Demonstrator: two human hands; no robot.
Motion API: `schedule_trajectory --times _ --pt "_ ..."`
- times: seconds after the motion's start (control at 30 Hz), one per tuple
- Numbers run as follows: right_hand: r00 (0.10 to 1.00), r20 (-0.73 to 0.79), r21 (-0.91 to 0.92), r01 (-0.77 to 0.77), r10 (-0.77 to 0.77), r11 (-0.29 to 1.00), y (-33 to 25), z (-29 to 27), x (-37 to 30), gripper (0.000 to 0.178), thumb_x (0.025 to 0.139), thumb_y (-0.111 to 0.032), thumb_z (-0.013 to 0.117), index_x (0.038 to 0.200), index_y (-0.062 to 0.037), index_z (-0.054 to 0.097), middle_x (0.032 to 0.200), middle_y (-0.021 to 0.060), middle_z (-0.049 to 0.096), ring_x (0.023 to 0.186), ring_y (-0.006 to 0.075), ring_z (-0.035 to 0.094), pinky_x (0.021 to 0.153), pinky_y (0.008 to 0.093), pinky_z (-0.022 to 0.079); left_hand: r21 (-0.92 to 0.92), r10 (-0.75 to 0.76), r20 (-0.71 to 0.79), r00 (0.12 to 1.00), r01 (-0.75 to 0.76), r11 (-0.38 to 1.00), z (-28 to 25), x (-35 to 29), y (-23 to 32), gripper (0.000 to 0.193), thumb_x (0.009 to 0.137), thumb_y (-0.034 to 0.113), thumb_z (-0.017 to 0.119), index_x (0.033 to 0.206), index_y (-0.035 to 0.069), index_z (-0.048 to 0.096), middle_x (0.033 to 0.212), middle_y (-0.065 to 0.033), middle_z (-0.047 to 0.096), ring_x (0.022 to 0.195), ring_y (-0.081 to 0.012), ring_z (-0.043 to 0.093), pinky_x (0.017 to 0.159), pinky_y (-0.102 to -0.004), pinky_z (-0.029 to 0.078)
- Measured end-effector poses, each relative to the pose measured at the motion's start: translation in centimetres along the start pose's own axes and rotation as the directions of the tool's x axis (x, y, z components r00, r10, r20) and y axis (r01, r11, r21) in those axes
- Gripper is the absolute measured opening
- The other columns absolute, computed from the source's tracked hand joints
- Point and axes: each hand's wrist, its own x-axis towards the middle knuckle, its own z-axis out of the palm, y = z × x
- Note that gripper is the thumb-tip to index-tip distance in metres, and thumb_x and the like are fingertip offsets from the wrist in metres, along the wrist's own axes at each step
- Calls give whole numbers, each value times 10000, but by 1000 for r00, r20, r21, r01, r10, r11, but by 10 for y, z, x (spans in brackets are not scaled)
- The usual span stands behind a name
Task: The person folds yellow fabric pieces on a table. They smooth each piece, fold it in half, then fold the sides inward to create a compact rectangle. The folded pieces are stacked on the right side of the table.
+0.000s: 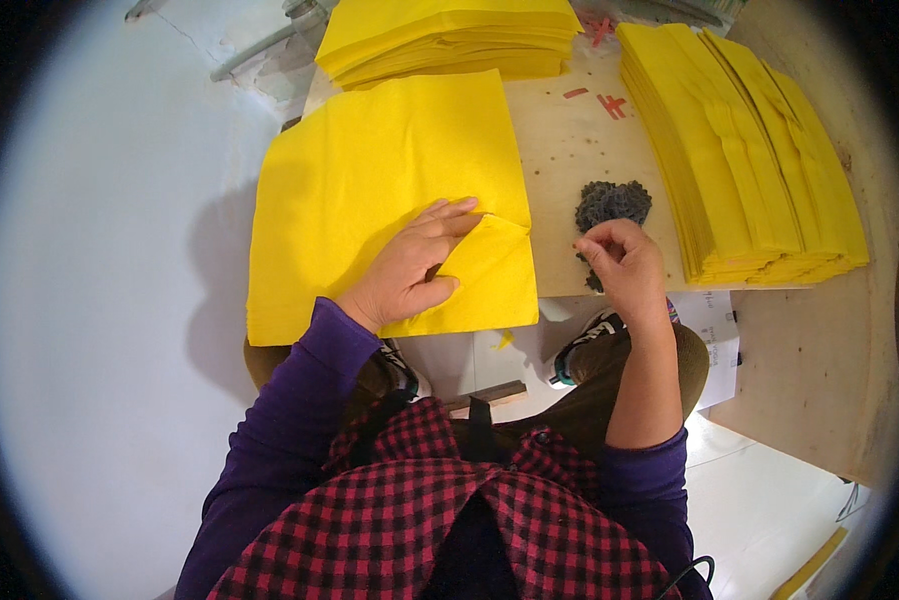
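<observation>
A yellow felt-like sheet (369,180) lies on top of a stack at the left of the wooden table. My left hand (409,265) rests on it, fingers stretched out and thumb apart, holding nothing. Just right of its fingertips, the sheet has a raised fold (499,225) running toward its right edge. My right hand (624,265) is closed in a pinch beside a heap of small dark grey pieces (611,203). Whatever sits between that thumb and finger is too small to make out. A few more dark pieces lie below the heap, partly behind the hand.
Another yellow stack (449,40) stands at the far side. Folded yellow pieces (729,150) are piled at the right. Red marks (609,105) show on the wooden table (559,150). A wooden board (799,370) stands at the right, and my knees are under the near edge.
</observation>
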Motion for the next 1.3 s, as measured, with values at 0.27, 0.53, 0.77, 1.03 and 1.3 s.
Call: schedule_trajectory --times 0.27,0.53,0.77,1.03,1.3 --pt "993 -99 -474 -97 57 875 21 4 8 100 807 -61 695 901 -43 666 880 114 604 855 349 603 757 415 478 -15 -14 41 999 14 1000 -2 0 1 570 781 221 579 1295 -25 543 1394 -212 491 1390 -364 356 1167 -493 195" --pt "996 -10 47 87 -87 995 8 2 1 137 792 -62 724 925 -66 694 829 47 576 726 193 559 638 310 440 -6 6 40 999 -6 1000 -2 0 -1 551 817 269 559 1281 -29 549 1387 -204 497 1390 -369 353 1162 -497 202" --pt "888 433 235 57 -157 970 -19 11 -12 212 724 6 780 905 -53 688 811 7 559 714 121 518 640 242 423 -9 33 -2 999 -33 999 0 2 -1 538 782 214 566 1268 -16 561 1331 -194 540 1346 -375 404 1146 -480 253" --pt "888 432 274 38 -158 961 -18 22 -10 100 813 21 721 835 -32 640 813 -30 497 698 49 477 601 198 374 2 39 -1 999 -39 999 -1 3 -1 537 759 203 578 1258 2 575 1339 -176 546 1326 -389 424 1133 -479 280" --pt "895 402 316 64 -194 947 -35 23 -5 95 824 27 686 833 -25 607 828 -27 494 657 41 426 560 199 336 33 9 87 996 -12 999 -6 5 5 578 771 365 648 1239 28 605 1393 -178 509 1364 -395 367 1147 -485 241"
